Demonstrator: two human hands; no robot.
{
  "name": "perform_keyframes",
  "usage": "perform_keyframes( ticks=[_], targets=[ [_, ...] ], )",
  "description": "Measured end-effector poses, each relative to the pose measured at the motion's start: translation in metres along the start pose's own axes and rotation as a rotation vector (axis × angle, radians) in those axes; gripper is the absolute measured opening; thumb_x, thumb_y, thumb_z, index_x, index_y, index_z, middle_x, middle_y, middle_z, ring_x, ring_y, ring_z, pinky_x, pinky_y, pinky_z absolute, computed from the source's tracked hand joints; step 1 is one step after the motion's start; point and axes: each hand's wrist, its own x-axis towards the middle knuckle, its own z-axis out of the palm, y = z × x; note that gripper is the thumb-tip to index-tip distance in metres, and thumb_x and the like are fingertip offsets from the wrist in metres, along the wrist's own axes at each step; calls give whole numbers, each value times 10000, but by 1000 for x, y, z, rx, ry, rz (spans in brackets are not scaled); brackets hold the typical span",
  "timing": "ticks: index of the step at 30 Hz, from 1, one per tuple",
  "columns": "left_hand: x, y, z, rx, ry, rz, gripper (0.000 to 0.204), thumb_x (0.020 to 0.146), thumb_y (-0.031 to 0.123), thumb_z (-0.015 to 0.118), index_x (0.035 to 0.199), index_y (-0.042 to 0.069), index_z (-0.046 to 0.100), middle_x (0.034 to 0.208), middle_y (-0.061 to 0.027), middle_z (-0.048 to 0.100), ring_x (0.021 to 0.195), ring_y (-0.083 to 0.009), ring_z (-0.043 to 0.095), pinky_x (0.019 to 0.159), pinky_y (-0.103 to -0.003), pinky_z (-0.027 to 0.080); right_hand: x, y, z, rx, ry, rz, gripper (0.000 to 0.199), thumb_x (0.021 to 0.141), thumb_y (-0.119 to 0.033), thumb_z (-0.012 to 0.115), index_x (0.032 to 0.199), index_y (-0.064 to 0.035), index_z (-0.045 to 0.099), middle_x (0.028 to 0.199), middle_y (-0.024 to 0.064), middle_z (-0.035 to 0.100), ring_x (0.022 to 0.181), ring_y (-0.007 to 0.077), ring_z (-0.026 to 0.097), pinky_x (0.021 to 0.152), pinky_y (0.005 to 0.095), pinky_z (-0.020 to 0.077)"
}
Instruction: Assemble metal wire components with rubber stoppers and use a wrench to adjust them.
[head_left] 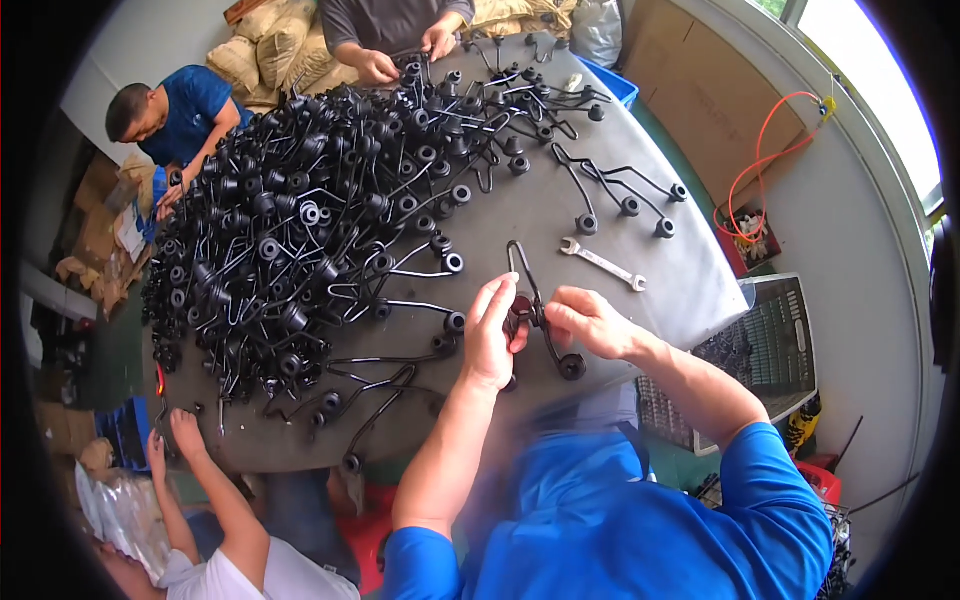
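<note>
Near the front edge of the table, both my hands are on one black bent metal rod (523, 265) with a narrow loop at its top. My left hand (490, 335) closes around the rod's left side. My right hand (592, 322) pinches its right side with curled fingers. A dark reddish round piece shows between my hands, partly covered by the left fingers, and its kind is unclear. The rod's lower end carries a black rubber bushing (572, 367). A silver open-ended wrench (603, 264) lies on the table beyond my right hand.
A large heap of similar black rods with bushings (300, 220) covers the grey table's (660, 285) left and middle. Several loose rods (610, 180) lie at the far right. A grey plastic crate (790, 345) stands to the right. Three other people (190, 110) work around the table.
</note>
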Motion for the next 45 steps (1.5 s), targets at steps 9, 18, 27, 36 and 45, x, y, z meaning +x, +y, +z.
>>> perform_keyframes(
  ticks=[9,18,27,36,45],
  targets=[
    [-5,0,-3,-108,-3,-32,369,984,354,551,1218,68,536,800,-34,601,540,-92,504,425,-212,326,2,0,2,-4,-190,123,512,1037,-438,384,821,-21,589,743,58,629,662,131,581,652,285,489],
    [-1,-2,-8,-152,-24,-104,406,989,421,514,1207,80,550,794,-25,600,548,-100,515,429,-217,328,0,-16,0,-86,-76,100,404,1026,-360,446,846,-25,582,728,37,589,675,117,540,626,303,466],
    [-1,-3,-11,-172,-41,-136,454,988,473,472,1208,84,552,798,-64,636,535,-103,524,416,-223,325,-6,-21,3,-4,1,146,613,1019,-511,380,688,-30,570,594,48,590,525,111,538,524,277,461],
    [-1,-2,-17,-199,-57,-132,438,973,458,523,1220,97,533,804,-34,628,564,-105,534,451,-237,338,-36,-9,13,-188,202,-234,259,953,-241,615,1059,-9,577,836,102,645,730,175,612,684,326,510],
    [-20,19,2,-79,-27,-31,458,1007,364,495,1324,44,411,1018,-96,635,843,-219,636,713,-345,505,-29,19,31,-22,187,-300,507,901,-63,650,1355,-6,432,831,59,591,697,130,569,641,274,485]
  ],
)
